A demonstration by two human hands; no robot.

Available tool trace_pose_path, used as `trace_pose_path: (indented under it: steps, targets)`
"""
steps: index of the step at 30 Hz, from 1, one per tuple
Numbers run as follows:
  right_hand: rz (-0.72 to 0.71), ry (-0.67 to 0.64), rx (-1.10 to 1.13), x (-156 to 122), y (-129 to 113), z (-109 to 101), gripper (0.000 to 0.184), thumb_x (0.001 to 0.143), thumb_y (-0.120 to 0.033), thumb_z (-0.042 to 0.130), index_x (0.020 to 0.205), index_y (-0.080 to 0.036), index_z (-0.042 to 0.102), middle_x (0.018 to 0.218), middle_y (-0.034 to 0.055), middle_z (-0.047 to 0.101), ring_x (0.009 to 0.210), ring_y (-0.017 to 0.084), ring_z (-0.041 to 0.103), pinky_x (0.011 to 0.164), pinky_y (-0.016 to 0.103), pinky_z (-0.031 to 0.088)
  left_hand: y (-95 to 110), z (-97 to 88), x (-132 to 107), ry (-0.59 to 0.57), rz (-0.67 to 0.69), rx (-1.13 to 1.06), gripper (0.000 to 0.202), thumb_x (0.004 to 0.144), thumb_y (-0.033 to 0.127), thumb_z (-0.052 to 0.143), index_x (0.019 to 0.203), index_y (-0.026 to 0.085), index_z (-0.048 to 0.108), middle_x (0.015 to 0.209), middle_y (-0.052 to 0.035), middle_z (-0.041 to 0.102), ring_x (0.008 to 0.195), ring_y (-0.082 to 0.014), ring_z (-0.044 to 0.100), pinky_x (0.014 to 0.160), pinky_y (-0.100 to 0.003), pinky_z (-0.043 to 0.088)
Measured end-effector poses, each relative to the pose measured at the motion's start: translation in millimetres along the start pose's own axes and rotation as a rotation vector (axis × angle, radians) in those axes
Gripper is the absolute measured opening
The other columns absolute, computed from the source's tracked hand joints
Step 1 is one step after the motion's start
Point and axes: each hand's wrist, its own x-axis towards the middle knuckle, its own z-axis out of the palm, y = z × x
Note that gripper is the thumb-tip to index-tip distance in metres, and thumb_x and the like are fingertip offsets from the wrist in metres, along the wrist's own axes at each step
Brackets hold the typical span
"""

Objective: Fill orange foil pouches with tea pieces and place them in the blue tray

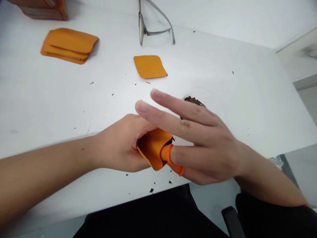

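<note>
The left hand [119, 142] is clenched around a soft orange pouch [153, 148], its fingers curled over the pouch and pressing it against the palm. The pouch sits between both hands, above the front edge of a white table [223, 99]. The right hand [205, 142] is not clenched: its 2 upper fingers [173, 112] stretch straight out above the left hand, while a lower finger [180, 155] pushes into a narrow orange sleeve [168, 157] that touches the pouch. The sleeve covers that finger's tip, and a strip of orange runs down beside it. Whether the sleeve is joined to the pouch is hidden by the hands.

Farther up the table, a stack of orange pouches [69, 46] lies toward the left, with a single orange pouch [150, 66] lying flat near the middle. They could be rubber or soft leather; the blurred view does not settle it. A pair of grey metal-framed eyeglasses [148, 23] lies beyond the single pouch, and a reddish-brown wooden object [43, 10] is cut off by the top left corner. A dark brown crumbly lump [194, 101] sits just behind the right hand's fingers. Small dark specks [151, 190] are scattered across the table. Below its edge are black clothing [148, 218] and a black chair armrest [231, 221].
</note>
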Motion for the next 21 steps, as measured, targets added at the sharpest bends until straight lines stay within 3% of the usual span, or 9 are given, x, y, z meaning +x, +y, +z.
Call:
trace_pose_path:
  steps: [4, 7, 11, 15, 18, 21]
  targets:
    - [0.026, -0.065, 0.170, 0, 4, 5, 0.020, 0.083, -0.005, 0.046, 0.083, -0.020, 0.060, 0.161, 0.0114, 0.046, 0.160, 0.030, 0.022, 0.124, 0.051, 0.041, -5, 1.3, -1, 0.055, 0.107, 0.039, 0.019, 0.077, 0.007, 0.059, 0.091, 0.019, 0.056, 0.070, 0.0080, 0.057, 0.059, -0.0051, 0.049, 0.049, -0.017, 0.036]
    - [0.037, -0.102, 0.280, -1, 5, 7, 0.028, 0.083, 0.000, 0.040, 0.085, -0.017, 0.061, 0.171, 0.0070, 0.026, 0.162, 0.029, 0.013, 0.132, 0.051, 0.027, -5, 2.0, -3, 0.110, 0.145, 0.078, 0.019, 0.079, 0.008, 0.061, 0.093, 0.020, 0.056, 0.075, 0.0096, 0.061, 0.053, -0.0018, 0.043, 0.045, -0.013, 0.032]
    - [0.086, -0.135, 0.319, -4, 5, 8, 0.046, 0.082, 0.005, 0.034, 0.109, -0.016, 0.063, 0.175, 0.0041, 0.009, 0.163, 0.025, 0.005, 0.134, 0.048, 0.020, -4, 2.2, -3, 0.196, 0.156, 0.137, 0.021, 0.079, 0.010, 0.064, 0.096, 0.020, 0.057, 0.070, 0.0103, 0.060, 0.055, -0.0026, 0.049, 0.049, -0.012, 0.038]
    - [0.137, -0.092, 0.265, -6, 3, 9, 0.048, 0.085, 0.003, 0.035, 0.121, -0.016, 0.062, 0.176, 0.0034, 0.008, 0.162, 0.029, 0.008, 0.133, 0.052, 0.022, -1, 0.8, -3, 0.274, 0.105, 0.167, 0.019, 0.078, 0.009, 0.065, 0.094, 0.018, 0.060, 0.069, 0.0102, 0.058, 0.055, -0.0016, 0.049, 0.050, -0.012, 0.039]
    - [0.204, -0.081, 0.171, -6, 0, 11, 0.042, 0.092, -0.005, 0.038, 0.122, -0.021, 0.062, 0.174, -0.0013, 0.015, 0.161, 0.028, 0.012, 0.130, 0.056, 0.029, -2, -0.5, -3, 0.333, 0.095, 0.259, 0.028, 0.077, 0.010, 0.065, 0.103, 0.018, 0.061, 0.076, 0.0095, 0.062, 0.059, -0.0017, 0.050, 0.054, -0.012, 0.042]
    - [0.204, -0.068, 0.063, -5, -2, 13, 0.029, 0.097, -0.015, 0.046, 0.119, -0.023, 0.063, 0.172, 0.0018, 0.024, 0.161, 0.026, 0.015, 0.129, 0.054, 0.034, -4, -1.3, -3, 0.325, 0.087, 0.327, 0.027, 0.077, 0.012, 0.065, 0.102, 0.019, 0.058, 0.082, 0.0073, 0.064, 0.063, -0.0037, 0.056, 0.058, -0.013, 0.046]
